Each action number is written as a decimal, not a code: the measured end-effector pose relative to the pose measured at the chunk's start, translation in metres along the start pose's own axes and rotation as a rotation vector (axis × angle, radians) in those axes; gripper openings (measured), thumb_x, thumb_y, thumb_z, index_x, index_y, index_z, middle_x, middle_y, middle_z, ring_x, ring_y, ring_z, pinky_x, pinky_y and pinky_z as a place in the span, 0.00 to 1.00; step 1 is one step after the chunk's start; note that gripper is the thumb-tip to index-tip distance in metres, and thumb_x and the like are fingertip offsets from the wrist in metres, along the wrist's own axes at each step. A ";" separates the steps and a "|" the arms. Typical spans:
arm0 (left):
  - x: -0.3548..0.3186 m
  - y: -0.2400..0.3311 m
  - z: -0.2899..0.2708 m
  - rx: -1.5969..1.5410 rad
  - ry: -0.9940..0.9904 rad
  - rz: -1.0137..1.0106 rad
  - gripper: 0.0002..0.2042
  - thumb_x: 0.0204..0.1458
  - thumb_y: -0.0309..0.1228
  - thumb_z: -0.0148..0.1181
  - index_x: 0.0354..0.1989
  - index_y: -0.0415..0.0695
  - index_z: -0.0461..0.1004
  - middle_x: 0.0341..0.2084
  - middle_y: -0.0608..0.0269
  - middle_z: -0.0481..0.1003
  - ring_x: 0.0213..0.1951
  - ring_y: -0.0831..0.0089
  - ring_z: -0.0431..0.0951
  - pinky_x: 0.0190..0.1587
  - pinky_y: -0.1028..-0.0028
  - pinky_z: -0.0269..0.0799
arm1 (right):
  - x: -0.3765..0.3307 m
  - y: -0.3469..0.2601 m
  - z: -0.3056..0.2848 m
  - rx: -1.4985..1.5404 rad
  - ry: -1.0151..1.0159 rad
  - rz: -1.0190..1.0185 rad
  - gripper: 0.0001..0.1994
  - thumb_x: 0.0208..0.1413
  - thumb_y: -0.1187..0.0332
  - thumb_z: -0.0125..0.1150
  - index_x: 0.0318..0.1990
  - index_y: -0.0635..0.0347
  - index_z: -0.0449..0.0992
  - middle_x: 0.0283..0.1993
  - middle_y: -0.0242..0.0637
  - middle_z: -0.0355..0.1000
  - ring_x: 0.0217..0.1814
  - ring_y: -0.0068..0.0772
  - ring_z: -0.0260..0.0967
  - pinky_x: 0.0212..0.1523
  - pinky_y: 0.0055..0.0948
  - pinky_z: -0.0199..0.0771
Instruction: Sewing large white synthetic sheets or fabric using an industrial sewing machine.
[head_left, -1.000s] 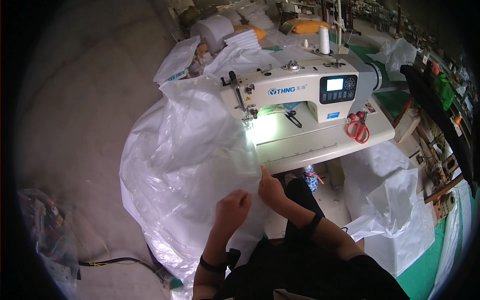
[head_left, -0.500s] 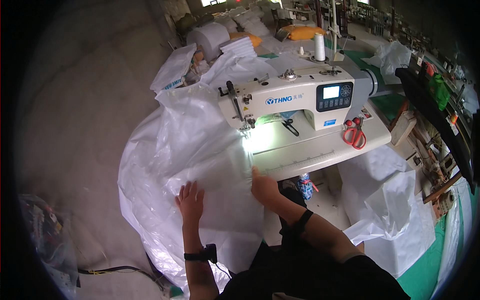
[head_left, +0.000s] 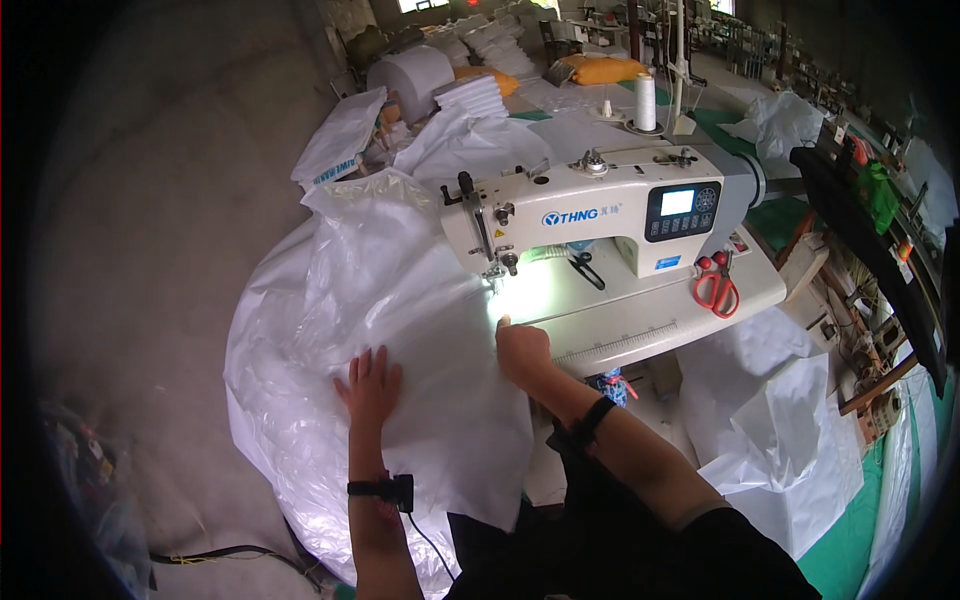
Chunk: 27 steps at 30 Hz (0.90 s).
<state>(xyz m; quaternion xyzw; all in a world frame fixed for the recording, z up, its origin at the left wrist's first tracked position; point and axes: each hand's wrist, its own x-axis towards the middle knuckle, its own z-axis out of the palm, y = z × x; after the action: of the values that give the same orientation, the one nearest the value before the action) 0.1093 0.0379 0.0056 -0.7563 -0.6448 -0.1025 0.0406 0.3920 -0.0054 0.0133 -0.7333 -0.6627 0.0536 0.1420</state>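
Observation:
A large, glossy white plastic sheet spreads over the left side of the sewing machine's bed and hangs down toward my lap. My left hand lies flat on it with fingers apart. On the sheet's right edge, just in front of the lit needle area, my right hand is closed with the edge pinched in its fingers. The sewing machine stands ahead of both hands, its presser foot down by the sheet's edge. Under the sheet the bed is hidden.
Red-handled scissors and black thread snips lie on the machine bed. A white thread cone stands behind. More white sheeting hangs at the right. Folded white material and a big roll sit at the back.
My right hand has moved forward along the sheet's edge, closer to the needle. My left hand has shifted slightly left and forward on the sheet. The view has tilted a little.

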 end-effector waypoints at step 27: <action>-0.150 0.082 -0.012 0.049 0.286 0.173 0.10 0.50 0.31 0.59 0.40 0.43 0.73 0.33 0.55 0.75 0.40 0.56 0.76 0.46 0.56 0.69 | -0.198 0.016 0.053 1.380 -0.881 -0.050 0.18 0.58 0.57 0.62 0.49 0.62 0.79 0.46 0.36 0.77 0.49 0.28 0.71 0.54 0.29 0.68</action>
<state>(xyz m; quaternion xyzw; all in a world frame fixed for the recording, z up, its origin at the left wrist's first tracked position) 0.1670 -0.1234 -0.0085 -0.7855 -0.5674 -0.1894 0.1588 0.3701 -0.1948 -0.0638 -0.3778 -0.4918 0.7293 0.2890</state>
